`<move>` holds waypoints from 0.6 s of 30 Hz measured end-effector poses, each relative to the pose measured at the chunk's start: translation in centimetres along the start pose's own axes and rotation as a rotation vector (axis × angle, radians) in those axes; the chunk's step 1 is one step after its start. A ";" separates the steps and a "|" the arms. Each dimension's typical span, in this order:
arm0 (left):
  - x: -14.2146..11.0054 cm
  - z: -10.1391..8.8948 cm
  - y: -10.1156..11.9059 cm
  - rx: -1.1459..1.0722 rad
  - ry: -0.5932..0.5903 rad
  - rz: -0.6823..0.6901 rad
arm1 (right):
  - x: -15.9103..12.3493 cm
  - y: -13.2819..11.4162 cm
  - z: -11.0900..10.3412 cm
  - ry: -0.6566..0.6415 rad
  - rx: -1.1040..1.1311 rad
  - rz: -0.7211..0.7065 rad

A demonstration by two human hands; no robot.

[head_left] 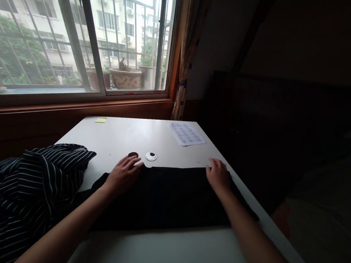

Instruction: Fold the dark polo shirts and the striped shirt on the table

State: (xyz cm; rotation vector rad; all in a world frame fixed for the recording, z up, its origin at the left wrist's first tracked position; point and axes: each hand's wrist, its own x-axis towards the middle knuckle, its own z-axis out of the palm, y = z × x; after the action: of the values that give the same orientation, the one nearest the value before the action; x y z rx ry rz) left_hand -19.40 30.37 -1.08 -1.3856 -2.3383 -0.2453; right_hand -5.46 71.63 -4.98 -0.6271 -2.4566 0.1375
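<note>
Through the head camera I am seeing a black garment (177, 203), which is lying across the middle of the frame on the white table (149, 252). It is forming a wide, low, folded shape, and its surface is looking plain, matt and very dark, so its inner folds are not showing clearly to me. Its upper edge is running nearly straight between my hands, its lower edge is rising slightly towards the right, and a narrow part is reaching out beyond its right side, near the table edge.

My left hand (123, 173) is resting on the upper left part of this garment, with the fingers loosely extended and not clenched. My right hand (218, 175) is touching the upper right corner, the fingers a little bent; I cannot tell if it is pinching the fabric.

In the lower left of the frame, a black garment with white stripes (44, 177) is lying in a crumpled heap. Just above my left hand, a brown disc (133, 154) is showing partly, and beside it a round white-and-black object (151, 156) is lying. Printed papers (188, 135) are lying farther up, right of centre, and a yellow note (100, 119) is lying near the table's upper left corner.
</note>
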 end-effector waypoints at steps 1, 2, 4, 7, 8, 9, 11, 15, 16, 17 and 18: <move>-0.1 0.0 1.1 0.003 -0.005 0.065 | -0.8 -2.1 0.2 -0.054 0.040 -0.110; -0.3 0.2 2.1 0.001 -0.028 0.103 | -1.7 -4.3 0.5 -0.121 0.074 -0.218; -0.6 1.0 3.3 -0.012 -0.110 0.100 | -3.7 -8.4 1.1 -0.271 0.128 -0.404; -1.3 2.4 2.6 -0.062 -0.248 0.037 | -6.0 -11.9 1.6 -0.452 0.172 -0.516; -1.5 2.7 1.8 -0.090 -0.279 0.046 | -6.3 -12.0 1.7 -0.486 0.172 -0.508; -1.9 2.8 0.9 -0.118 -0.297 0.070 | -6.3 -11.5 1.7 -0.506 0.164 -0.484; -2.6 2.7 -1.0 -0.156 -0.310 0.119 | -5.7 -9.2 1.6 -0.518 0.132 -0.413; -4.7 1.8 -3.7 -0.143 -0.335 0.039 | -3.6 -1.7 1.3 -0.489 0.037 -0.225; -5.3 1.7 -4.1 -0.132 -0.338 -0.004 | -3.2 0.2 1.3 -0.475 0.011 -0.181; -5.8 1.6 -4.4 -0.123 -0.337 -0.043 | -2.9 1.9 1.4 -0.462 -0.013 -0.145; -6.3 1.6 -4.7 -0.115 -0.334 -0.075 | -2.7 3.5 1.5 -0.436 -0.030 -0.119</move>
State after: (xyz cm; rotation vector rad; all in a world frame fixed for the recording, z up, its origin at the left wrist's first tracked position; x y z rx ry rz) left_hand -21.23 23.57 -4.94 -1.4908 -2.6892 -0.1837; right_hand -3.01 73.53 -8.40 -0.5012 -2.9130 0.2089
